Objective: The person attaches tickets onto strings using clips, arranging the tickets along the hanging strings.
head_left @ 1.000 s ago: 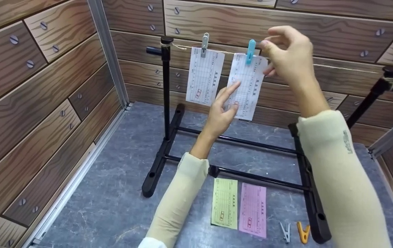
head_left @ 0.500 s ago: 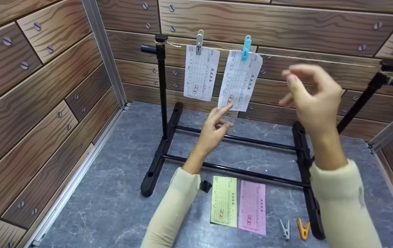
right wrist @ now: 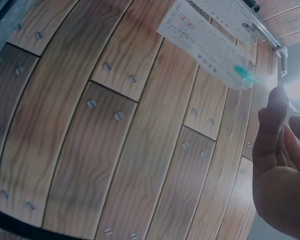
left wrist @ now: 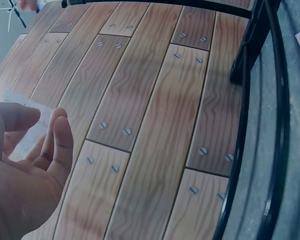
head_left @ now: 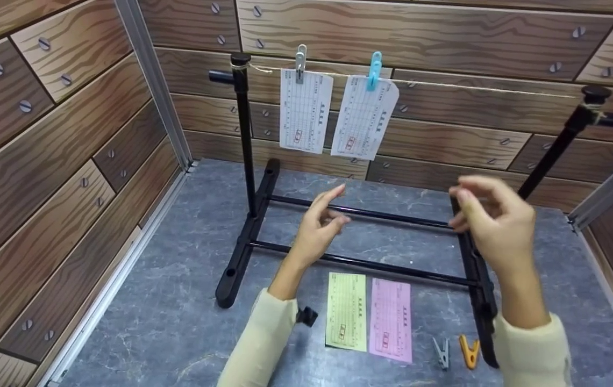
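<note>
Two white printed slips hang from a thin string (head_left: 489, 90). A grey clothespin (head_left: 300, 62) holds the left slip (head_left: 305, 115), and a blue clothespin (head_left: 374, 70) holds the right slip (head_left: 363, 121), which tilts a little. My left hand (head_left: 314, 228) is below the slips, touching nothing, its fingers relaxed. To the right, my right hand (head_left: 494, 215) is in the air with loosely bent fingers and nothing in it. On the tabletop lie a green slip (head_left: 346, 312) and a pink slip (head_left: 390, 320), side by side. Right of them lie a grey clothespin (head_left: 441, 353) and an orange clothespin (head_left: 469, 351).
A black rack (head_left: 246, 134) stands on the grey marbled table (head_left: 150, 301), the string tied between its two posts. Its lower crossbars (head_left: 392, 269) pass behind the coloured slips. Wood-patterned walls (head_left: 64, 177) enclose the back and sides.
Both hands have come down and away from the hanging slips: the right from beside the blue clothespin, the left from the right slip. The slips stay hanging.
</note>
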The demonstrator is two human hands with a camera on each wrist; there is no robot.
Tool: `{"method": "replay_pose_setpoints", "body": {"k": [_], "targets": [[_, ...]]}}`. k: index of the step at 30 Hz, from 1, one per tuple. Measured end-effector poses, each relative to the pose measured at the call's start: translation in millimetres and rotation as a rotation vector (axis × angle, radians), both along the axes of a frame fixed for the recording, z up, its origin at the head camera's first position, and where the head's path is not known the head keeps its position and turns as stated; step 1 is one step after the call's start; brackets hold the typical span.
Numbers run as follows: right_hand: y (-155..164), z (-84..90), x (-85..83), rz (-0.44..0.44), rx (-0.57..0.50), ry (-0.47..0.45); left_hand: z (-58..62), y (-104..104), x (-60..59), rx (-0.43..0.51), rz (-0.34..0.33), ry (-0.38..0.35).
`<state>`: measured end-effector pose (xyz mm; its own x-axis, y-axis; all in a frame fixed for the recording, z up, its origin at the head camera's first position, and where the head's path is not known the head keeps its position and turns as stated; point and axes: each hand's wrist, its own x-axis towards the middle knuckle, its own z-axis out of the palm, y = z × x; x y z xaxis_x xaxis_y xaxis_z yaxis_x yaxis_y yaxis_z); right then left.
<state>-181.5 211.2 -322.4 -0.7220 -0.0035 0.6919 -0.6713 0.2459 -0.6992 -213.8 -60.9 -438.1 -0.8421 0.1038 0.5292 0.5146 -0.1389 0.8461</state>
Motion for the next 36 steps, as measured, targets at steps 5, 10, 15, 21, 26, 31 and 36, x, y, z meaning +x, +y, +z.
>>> {"method": "replay_pose_setpoints", "body": {"k": [5,10,15,21,26,31,36], "targets": [[16.5,-31.3,10.6,-0.08,0.051,-0.129,-0.6,-9.5,28.5,0.003,0.022,-0.058],[34.8,-62.6,25.2,-0.141,0.052,-0.233,-16.1,-13.8,43.9,-0.028,0.057,-0.132],[51.7,-94.2,40.3,-0.234,0.148,-0.319,-52.8,-16.3,44.1,-0.091,0.094,-0.212],[65.0,-133.9,57.5,-0.383,0.29,-0.396,-90.7,-17.6,48.5,-0.155,0.111,-0.249],[70.1,-164.0,67.3,-0.442,0.321,-0.474,-111.7,-18.9,56.1,-0.252,0.134,-0.276],[77.9,-183.4,77.4,-0.491,0.454,-0.634,-127.3,-15.1,59.4,-0.307,0.158,-0.286],[85.3,-194.4,82.0,-0.423,0.608,-0.761,-137.8,-11.9,60.8,-0.332,0.162,-0.334]]}}
